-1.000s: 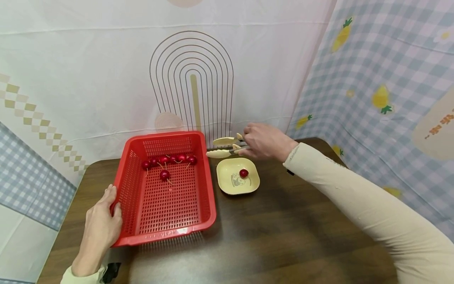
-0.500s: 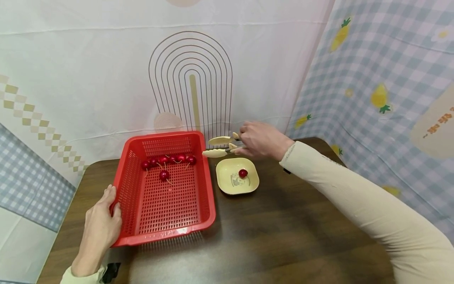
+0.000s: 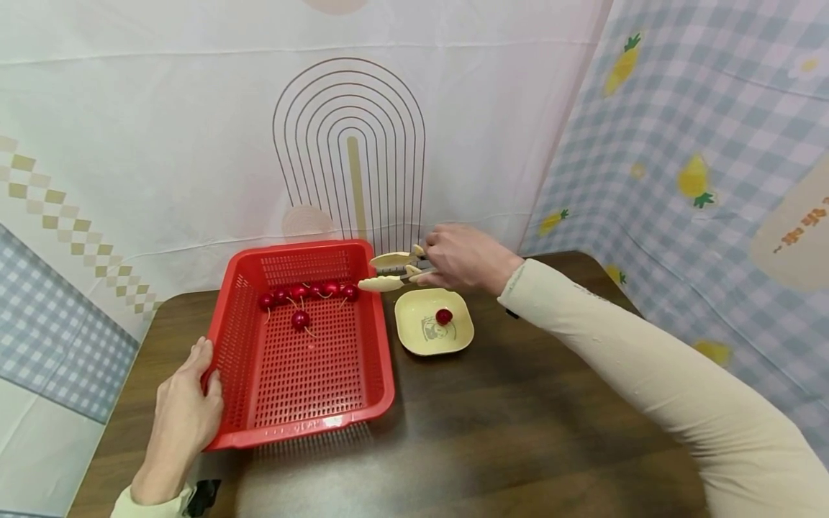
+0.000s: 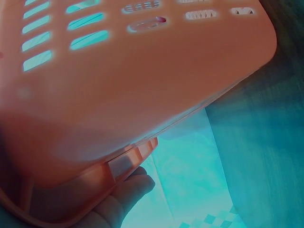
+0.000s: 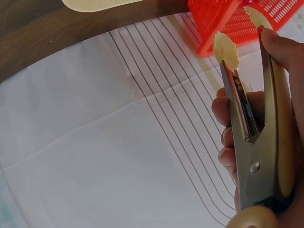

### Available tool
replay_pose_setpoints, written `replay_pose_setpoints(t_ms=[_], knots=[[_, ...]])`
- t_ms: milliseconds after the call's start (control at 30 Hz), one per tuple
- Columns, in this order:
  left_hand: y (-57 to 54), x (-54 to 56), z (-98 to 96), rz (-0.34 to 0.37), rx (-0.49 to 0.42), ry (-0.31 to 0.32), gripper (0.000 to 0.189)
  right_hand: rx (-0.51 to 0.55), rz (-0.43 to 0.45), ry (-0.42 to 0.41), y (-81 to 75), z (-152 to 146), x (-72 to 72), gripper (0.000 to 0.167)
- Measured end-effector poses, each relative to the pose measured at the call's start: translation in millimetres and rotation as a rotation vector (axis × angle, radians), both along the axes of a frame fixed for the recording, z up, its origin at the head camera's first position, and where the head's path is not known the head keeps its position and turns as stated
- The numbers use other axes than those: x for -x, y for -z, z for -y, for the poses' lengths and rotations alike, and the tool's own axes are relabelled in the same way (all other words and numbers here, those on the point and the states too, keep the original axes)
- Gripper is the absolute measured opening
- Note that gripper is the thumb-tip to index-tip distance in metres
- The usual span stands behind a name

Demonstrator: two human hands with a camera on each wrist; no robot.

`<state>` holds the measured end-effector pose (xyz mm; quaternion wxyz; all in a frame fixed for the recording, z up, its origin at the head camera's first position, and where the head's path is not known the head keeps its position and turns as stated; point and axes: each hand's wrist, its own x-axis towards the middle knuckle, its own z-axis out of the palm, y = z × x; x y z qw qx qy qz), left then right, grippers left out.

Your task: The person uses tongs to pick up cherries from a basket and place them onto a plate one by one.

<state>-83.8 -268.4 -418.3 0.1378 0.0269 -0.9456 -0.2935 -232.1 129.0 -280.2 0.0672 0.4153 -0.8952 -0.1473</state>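
My left hand grips the left rim of a red perforated plastic basket, its thumb over the edge. In the left wrist view the basket wall fills most of the picture. Several dark red cherries with stems, one of them this cherry, lie in the basket, mostly in a row toward its back. My right hand holds a pair of tongs with cream tips, spread apart with nothing between them. Those tips hover at the basket's right rim. One cherry sits on a small cream dish.
The dish stands just right of the basket on a dark wooden table. A white patterned cloth hangs behind the table, and a blue checked cloth hangs at the right.
My right hand has moved left with the spread tongs, bringing their tips to the basket's right rim. The left hand, basket and cherries look unchanged.
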Motion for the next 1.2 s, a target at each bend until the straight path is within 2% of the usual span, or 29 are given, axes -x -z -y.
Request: replay_pose_setpoints(t_ms=[367, 733, 1200], knots=[[-0.5, -1.0, -0.7, -0.009, 0.001, -0.002, 0.053, 0.003, -0.01, -0.005, 3.4, 9.8, 2.1, 0.048], [-0.3, -0.1, 0.4, -0.011, -0.001, 0.0, 0.053, 0.014, 0.042, 0.012, 7.5, 18.4, 1.4, 0.047], [0.2, 0.0, 0.6, -0.001, -0.003, -0.002, 0.054, -0.011, 0.048, -0.001, 7.7, 34.1, 0.8, 0.045]])
